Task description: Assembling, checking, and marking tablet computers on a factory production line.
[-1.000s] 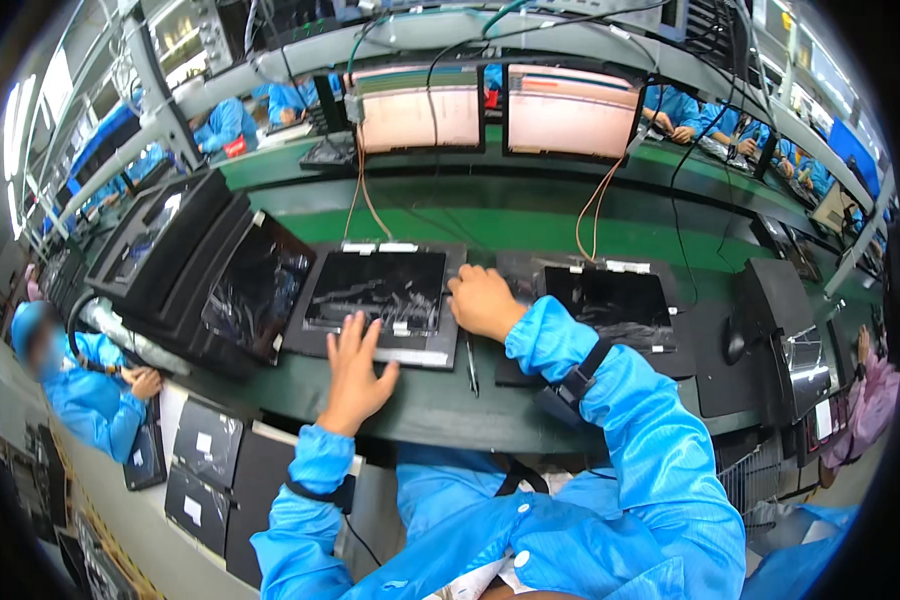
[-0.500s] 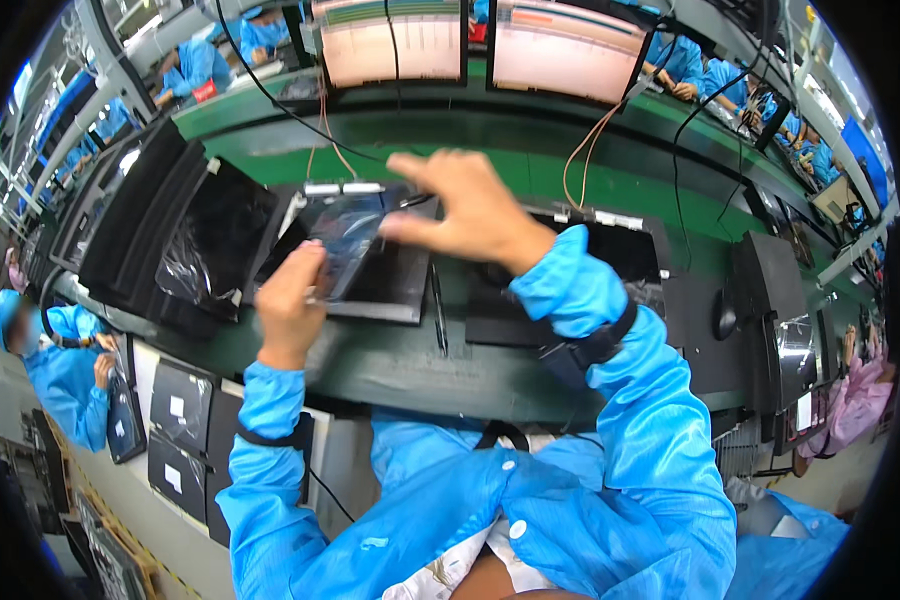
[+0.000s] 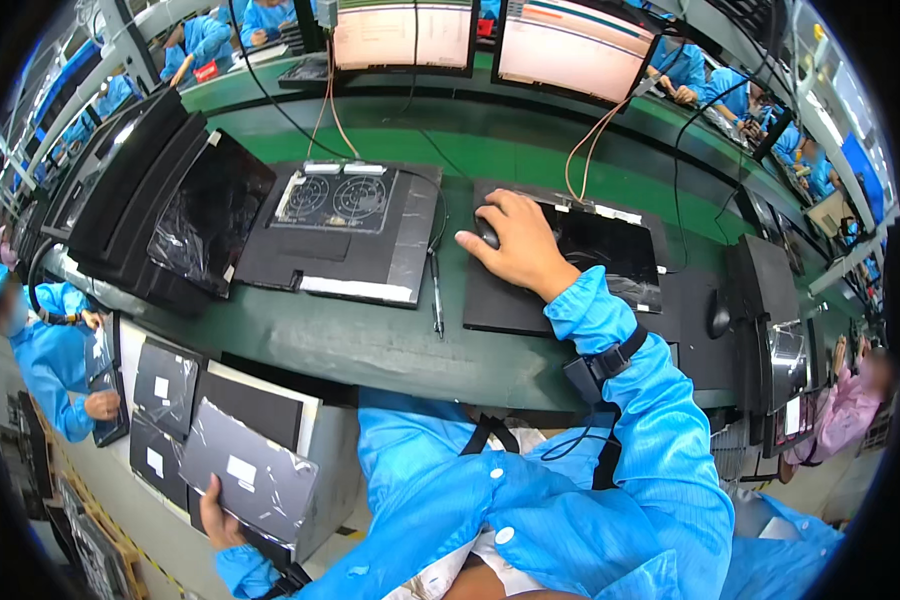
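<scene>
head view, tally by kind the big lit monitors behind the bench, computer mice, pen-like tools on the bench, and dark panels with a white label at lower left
lit monitors: 2
computer mice: 2, one at the right hand
pen-like tool: 1
white-labelled panels: 3, one in the left hand
total: 8
</scene>
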Demonstrator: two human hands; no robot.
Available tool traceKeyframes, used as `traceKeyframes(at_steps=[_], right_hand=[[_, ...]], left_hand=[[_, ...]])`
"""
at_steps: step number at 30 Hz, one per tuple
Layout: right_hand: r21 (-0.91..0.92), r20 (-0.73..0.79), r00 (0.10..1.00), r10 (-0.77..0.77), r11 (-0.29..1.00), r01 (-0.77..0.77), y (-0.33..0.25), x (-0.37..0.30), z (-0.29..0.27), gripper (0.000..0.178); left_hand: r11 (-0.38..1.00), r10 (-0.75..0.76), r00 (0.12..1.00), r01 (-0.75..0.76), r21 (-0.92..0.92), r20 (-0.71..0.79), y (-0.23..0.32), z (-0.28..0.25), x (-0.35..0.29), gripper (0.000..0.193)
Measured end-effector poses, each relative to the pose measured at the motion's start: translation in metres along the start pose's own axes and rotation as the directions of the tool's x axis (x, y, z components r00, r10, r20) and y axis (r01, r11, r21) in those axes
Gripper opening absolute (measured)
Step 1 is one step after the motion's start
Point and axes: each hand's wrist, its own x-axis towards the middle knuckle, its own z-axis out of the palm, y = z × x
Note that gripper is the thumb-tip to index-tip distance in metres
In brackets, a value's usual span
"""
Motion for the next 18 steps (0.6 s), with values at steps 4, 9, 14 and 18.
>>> traceKeyframes(at_steps=[4, 9, 14, 18], right_hand=[[0.137, -0.064, 0.996, 0.055, 0.990, -0.046, -0.014, -0.007, -0.021, 0.050], [0.086, -0.132, 0.991, -0.027, 0.996, 0.038, 0.000, -0.060, -0.089, 0.040], [-0.051, -0.214, 0.975, 0.056, 0.996, -0.068, 0.037, -0.114, -0.145, 0.038], [-0.561, -0.334, 0.900, 0.280, 0.708, -0.428, 0.099, -0.203, -0.246, 0.044]], left_hand=[[1.000, -0.013, 0.999, 0.012, -0.009, -0.031, -0.020, -0.031, 0.016, 0.049], [0.987, 0.083, 0.996, -0.078, 0.140, -0.030, -0.015, -0.025, 0.040, 0.054], [0.932, 0.053, 0.977, 0.026, 0.363, -0.207, 0.008, -0.024, -0.001, 0.061], [0.659, 0.144, 0.989, -0.114, 0.743, 0.024, 0.010, -0.097, 0.045, 0.043]])
